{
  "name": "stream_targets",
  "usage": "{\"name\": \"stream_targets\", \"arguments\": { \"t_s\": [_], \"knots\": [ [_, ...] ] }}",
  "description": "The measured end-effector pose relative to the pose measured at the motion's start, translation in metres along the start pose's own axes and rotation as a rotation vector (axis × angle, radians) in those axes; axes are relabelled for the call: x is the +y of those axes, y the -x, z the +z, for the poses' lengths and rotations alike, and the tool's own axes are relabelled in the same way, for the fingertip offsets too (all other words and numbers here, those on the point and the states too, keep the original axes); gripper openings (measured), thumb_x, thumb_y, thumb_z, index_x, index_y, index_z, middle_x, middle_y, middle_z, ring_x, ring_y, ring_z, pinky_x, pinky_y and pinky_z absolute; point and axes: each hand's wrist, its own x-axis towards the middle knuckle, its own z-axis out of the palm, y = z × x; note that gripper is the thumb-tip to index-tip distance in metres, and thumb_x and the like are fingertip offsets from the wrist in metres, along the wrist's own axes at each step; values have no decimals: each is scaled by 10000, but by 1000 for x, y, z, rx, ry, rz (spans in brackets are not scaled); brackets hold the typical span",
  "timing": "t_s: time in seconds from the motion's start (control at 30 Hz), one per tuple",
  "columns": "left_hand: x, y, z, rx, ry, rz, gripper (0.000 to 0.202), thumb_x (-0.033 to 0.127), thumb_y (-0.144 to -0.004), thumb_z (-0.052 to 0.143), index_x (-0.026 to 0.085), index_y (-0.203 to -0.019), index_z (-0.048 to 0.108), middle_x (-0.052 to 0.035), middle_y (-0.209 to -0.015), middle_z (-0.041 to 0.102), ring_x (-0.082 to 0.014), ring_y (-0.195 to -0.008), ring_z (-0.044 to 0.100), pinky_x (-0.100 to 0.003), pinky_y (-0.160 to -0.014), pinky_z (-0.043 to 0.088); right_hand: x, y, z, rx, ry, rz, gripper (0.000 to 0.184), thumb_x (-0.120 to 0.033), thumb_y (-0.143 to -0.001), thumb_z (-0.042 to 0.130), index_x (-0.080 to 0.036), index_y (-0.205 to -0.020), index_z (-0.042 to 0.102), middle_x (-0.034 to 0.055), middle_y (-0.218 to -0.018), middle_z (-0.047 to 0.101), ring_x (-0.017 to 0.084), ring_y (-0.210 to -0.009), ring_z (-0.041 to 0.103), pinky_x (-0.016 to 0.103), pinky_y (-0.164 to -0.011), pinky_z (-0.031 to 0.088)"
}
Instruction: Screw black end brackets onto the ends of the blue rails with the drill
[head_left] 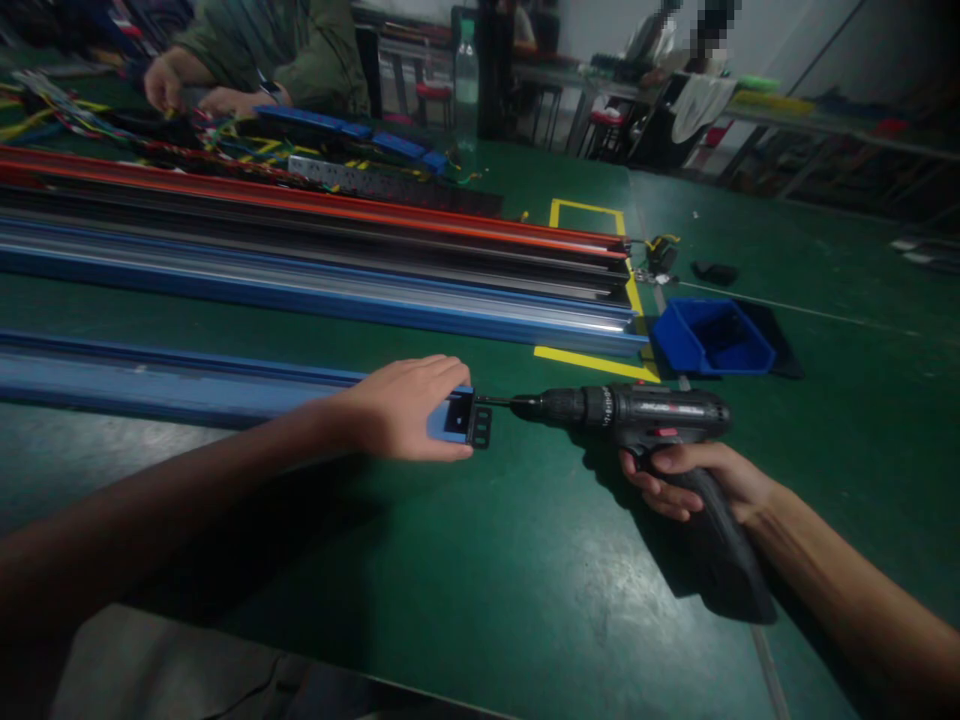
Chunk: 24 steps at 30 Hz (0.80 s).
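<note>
I see my left hand (409,405) clamped over the near end of a long blue rail (187,385), which lies flat on the green surface (487,580). Its fingers (442,372) are closed over the rail's top, just beside a small black bracket (480,422) on the end face. My right hand (697,480) grips the handle of a black cordless drill (645,410), fingers wrapped tight around it. The drill is held level, its bit pointing left and meeting the bracket. Farther back lies a row of long rails (337,260) in blue, grey, black and orange, with 1 blue bin (712,335) near their right end. At far left, a co-worker's hands (169,85) rest among coloured wires (67,115).
</note>
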Motion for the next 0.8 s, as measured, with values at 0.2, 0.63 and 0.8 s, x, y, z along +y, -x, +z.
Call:
{"name": "stream_targets", "arguments": {
  "t_s": [0.2, 0.63, 0.8],
  "knots": [
    [1, -1, -1, -8, -3, -14, 560, 665, -830, 652, 195, -1112, 540, -84, -1100, 618, -258, -975, 599, -372, -828, 445, 0, 0, 0, 11, 1, 3, 208, -210, -899, 698, -74, -1045, 754, 31, -782, 662, 14, -426, 412, 177, -504, 505],
    [1, -1, -1, -11, 7, -7, 562, 666, -832, 651, 191, -1115, 548, -92, -1108, 625, -260, -978, 603, -368, -819, 442, 0, -1, -1, -6, 0, -10, 222, -230, -913, 686, -67, -1046, 758, 37, -780, 648, 11, -431, 389, 178, -498, 481],
    [0, 0, 0, 1, 0, 3, 558, 665, -837, 649, 191, -1114, 547, -92, -1104, 624, -260, -975, 601, -367, -827, 444, 0, 0, -2, 0, 2, -3, 230, -232, -914, 688, -62, -1058, 747, 37, -794, 650, 7, -433, 387, 172, -501, 486]
  ]
}}
